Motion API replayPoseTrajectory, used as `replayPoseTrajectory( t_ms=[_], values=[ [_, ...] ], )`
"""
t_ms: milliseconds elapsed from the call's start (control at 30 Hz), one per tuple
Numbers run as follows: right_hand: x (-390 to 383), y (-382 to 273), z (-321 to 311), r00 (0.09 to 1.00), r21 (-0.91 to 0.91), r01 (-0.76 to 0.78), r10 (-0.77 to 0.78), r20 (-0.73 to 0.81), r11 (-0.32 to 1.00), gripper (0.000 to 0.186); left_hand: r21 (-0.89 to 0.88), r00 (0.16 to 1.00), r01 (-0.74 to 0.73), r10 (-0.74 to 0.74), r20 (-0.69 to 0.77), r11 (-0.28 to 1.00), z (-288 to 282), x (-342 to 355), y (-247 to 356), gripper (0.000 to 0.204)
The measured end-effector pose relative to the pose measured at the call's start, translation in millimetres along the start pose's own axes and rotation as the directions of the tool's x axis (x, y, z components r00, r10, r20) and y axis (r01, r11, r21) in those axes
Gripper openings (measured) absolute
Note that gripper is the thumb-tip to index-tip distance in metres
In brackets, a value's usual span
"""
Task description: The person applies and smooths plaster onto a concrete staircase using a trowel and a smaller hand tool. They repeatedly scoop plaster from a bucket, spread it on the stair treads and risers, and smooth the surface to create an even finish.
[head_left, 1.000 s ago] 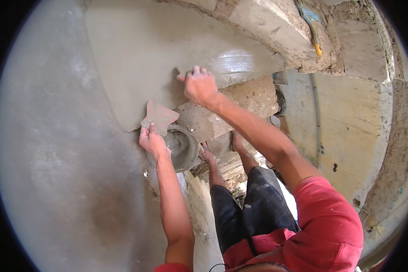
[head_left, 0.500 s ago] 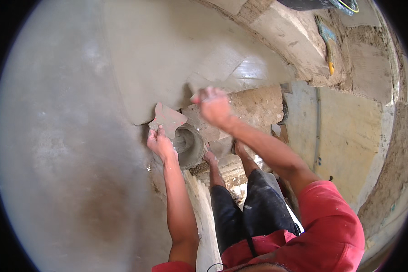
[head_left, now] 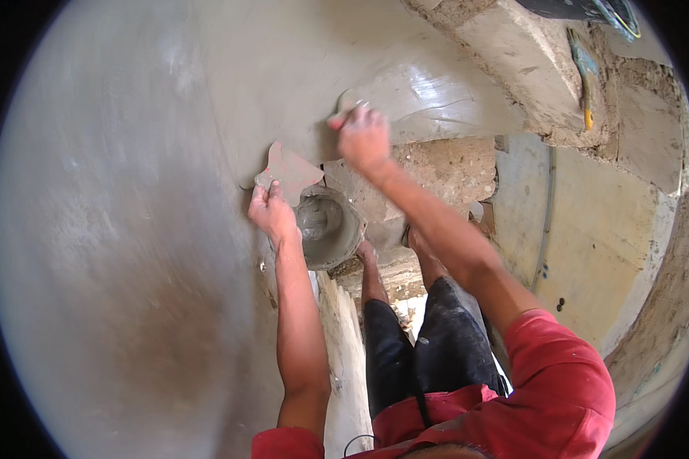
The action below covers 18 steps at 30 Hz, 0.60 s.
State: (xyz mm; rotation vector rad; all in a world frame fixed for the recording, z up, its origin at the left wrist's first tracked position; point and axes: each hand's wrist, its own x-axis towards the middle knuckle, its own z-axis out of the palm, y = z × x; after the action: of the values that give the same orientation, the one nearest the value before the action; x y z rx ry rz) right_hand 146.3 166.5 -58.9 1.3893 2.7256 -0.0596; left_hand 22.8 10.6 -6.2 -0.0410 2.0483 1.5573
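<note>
My left hand (head_left: 274, 213) pinches the edge of a flat, curved-edged scraper (head_left: 291, 174) smeared with grey plaster, its body over the rim of a bucket (head_left: 350, 243). Grey wet plaster coats the bucket's inside. Farther up and to the right, my right hand (head_left: 365, 140), slightly blurred, grips a small flat spreader (head_left: 347, 102). Part of that tool is hidden by the fingers. It lies against the smooth grey plastered surface (head_left: 283, 61), where a shiny wet patch (head_left: 436, 92) shows to the right.
A brush (head_left: 588, 88) with a yellow-tipped handle lies on rough blocks at the upper right, near a dark container (head_left: 570, 8). A yellowish board (head_left: 593, 229) stands at the right. My bare feet (head_left: 367, 251) are below the rough ledge (head_left: 444, 172), beside the bucket.
My right hand has moved farther up across the plaster with the spreader. The left hand still holds its scraper by the bucket, slightly higher in view. The view itself has shifted a little.
</note>
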Motion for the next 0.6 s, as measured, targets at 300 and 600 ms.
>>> replayPoseTrajectory(
  t_ms=[300, 600],
  values=[
    [-60, -85, -27, 0.996, 0.273, 0.076, -0.088, 0.034, 0.959, 0.03, 0.104, 0.989, -0.019, 0.034, -0.143, 0.994, -61, 8, 17, 0.011],
    [-24, 81, -23, 0.989, -0.231, -0.148, 0.149, -0.015, 0.962, 0.031, -0.05, 0.995, 0.099, -0.101, -0.02, 0.994, -50, -12, -15, 0.018]
  ],
)
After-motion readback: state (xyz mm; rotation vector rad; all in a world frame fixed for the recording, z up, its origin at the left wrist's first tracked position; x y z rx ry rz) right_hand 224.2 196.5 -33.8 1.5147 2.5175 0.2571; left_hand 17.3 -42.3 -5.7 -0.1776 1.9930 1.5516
